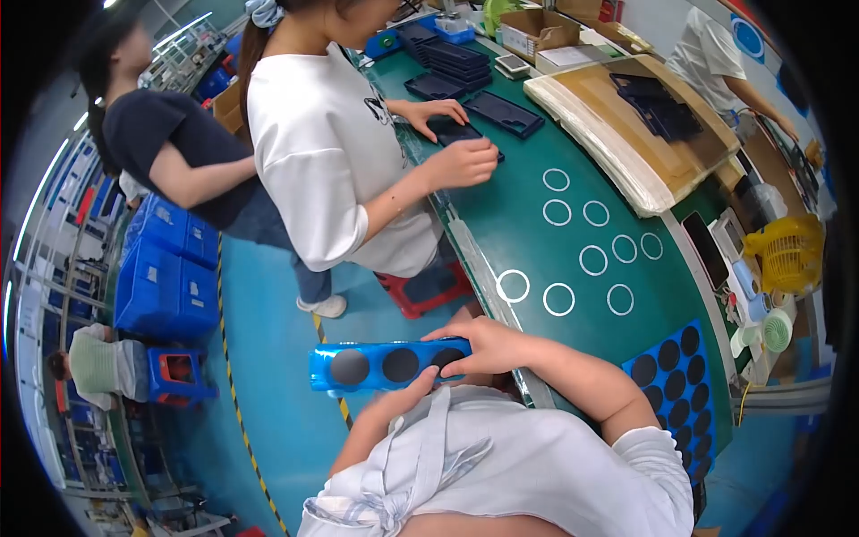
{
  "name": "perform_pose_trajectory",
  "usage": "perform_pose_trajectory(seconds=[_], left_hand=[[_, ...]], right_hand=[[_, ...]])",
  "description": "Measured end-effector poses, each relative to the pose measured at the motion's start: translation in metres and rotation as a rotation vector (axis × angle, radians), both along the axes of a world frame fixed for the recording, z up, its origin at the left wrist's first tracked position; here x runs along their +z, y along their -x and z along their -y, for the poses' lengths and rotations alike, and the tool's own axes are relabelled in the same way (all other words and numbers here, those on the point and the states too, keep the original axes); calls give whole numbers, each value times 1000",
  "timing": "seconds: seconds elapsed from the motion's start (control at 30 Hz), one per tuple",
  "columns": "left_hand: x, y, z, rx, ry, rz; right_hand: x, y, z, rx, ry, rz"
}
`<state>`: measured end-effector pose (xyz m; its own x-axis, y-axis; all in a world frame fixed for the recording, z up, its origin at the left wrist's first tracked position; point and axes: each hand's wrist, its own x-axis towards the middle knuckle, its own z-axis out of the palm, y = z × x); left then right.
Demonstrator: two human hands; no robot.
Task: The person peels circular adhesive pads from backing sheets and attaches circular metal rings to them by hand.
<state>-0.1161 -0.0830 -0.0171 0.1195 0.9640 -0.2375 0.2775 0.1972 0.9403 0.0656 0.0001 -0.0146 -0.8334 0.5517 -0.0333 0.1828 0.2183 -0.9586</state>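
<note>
A blue strip (374,367) with black round pads runs level in front of my body, beyond the table's edge. My left hand (407,398) grips its lower edge near the right end, thumb up on the strip. From the right, my right hand (479,346) holds the same end, fingers over the top edge and thumb by the last black pad. A blue sheet (671,385) with several black discs lies at the table's near right. Several white rings (559,299) are spread on the green table (537,259).
Across the table's left edge, a co-worker in white (309,152) handles a dark tray (456,132). More trays (447,63) are stacked behind. A wrapped board (626,125) lies at the back right, a yellow basket (786,254) at the right. Blue bins (165,277) stand left.
</note>
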Motion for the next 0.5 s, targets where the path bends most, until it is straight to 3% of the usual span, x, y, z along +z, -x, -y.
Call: perform_pose_trajectory(seconds=[0.07,0.17,0.27,0.33,0.37,0.4,0.47,0.5], left_hand=[[-14,2,-1,173,52,232],[-21,3,-10,228,-92,225],[-34,8,-6,298,214,347],[-43,16,7,109,189,499],[-45,17,12,2,157,375],[-47,16,13,3,160,371],[-35,4,17,313,221,762],[-21,0,12,343,292,801]], right_hand=[[2,1,2,-80,-35,-16],[14,3,7,-192,-204,-9],[12,8,13,-306,-329,-1],[1,11,14,-391,-676,-169],[-4,15,17,-460,-907,-174],[-9,16,17,-462,-903,-176],[-19,21,17,-402,-1118,-186],[-25,23,19,-407,-1116,-171]])
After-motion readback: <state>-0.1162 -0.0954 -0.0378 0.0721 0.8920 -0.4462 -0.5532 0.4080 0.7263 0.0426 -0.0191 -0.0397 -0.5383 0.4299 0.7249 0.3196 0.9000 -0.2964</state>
